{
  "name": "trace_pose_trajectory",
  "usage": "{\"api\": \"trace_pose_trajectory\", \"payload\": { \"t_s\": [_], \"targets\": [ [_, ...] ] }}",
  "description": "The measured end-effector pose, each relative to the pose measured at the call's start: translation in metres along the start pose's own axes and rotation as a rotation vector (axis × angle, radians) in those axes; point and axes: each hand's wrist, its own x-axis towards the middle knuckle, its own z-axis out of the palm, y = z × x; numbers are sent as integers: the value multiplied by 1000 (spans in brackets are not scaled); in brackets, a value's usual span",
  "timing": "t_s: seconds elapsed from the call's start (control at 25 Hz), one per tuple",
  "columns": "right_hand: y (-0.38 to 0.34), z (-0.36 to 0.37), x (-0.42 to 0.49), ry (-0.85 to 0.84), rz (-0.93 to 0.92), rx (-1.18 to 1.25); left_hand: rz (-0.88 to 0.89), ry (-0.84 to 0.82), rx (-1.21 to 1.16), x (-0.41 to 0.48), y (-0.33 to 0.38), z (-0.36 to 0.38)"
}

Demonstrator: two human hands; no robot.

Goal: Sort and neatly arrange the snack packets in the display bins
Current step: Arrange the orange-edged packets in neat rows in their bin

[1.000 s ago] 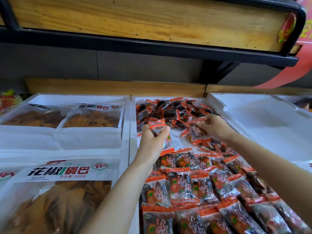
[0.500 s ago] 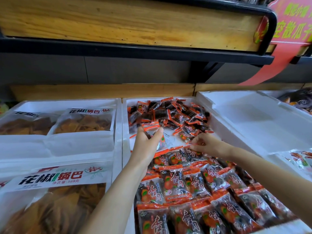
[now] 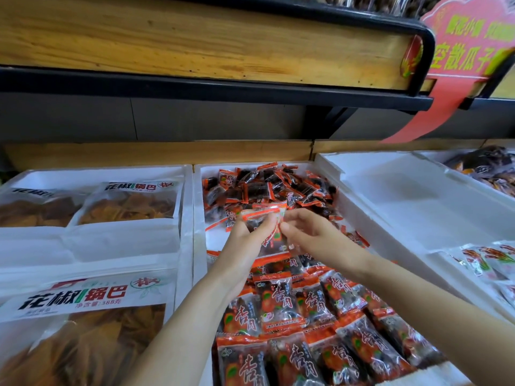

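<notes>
**Head view.** The left hand [image 3: 246,243] is seen from the back, so its palm and most of its fingers are hidden. Its thumb and fingertips curl round the held packets [image 3: 263,215], raised above the middle bin [image 3: 197,218]. How many packets are in that bunch is hard to make out, as the clear wrappers overlap and blur. The right hand [image 3: 315,236] meets them from the right, its fingertips [image 3: 283,218] pinching the bunch's right edge.

Both forearms cover part of the neat rows [image 3: 278,305] at the bin's near end, and the nearest packets are cut off by the bottom edge. A loose heap [image 3: 267,188] fills the far end. Between heap and rows a strip of white floor [image 3: 214,238] shows on the left, close under the hands.

The right bin [image 3: 404,207] shows a broad white floor, with white packets [image 3: 487,260] at its near right. Large crisp bags [image 3: 125,203] lie in the left bin [image 3: 185,240], the nearest one cut off. A wooden shelf [image 3: 195,45] overhangs the far side.
</notes>
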Motion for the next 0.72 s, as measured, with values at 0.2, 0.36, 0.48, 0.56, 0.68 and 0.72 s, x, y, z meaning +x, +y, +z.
{"api": "trace_pose_trajectory", "payload": {
  "t_s": [0.2,0.36,0.48,0.56,0.68,0.72],
  "targets": [
    [-8,-1,-10,-55,63,157,-49,-87,-79,-9,12,-4],
    [-6,-15,-12,85,58,170,-39,-64,-117,-11,17,-6],
    [-4,-22,-13,158,72,229,-19,83,-71,-5,13,-8],
    [-5,-23,-16,86,72,207,-52,95,-71,-4,9,-5],
    [-2,-20,-17,-4,7,-46,-93,47,-26,-4,4,2],
    [-1,-20,-16,23,-35,-156,-89,32,-17,-6,4,5]
  ]
}}
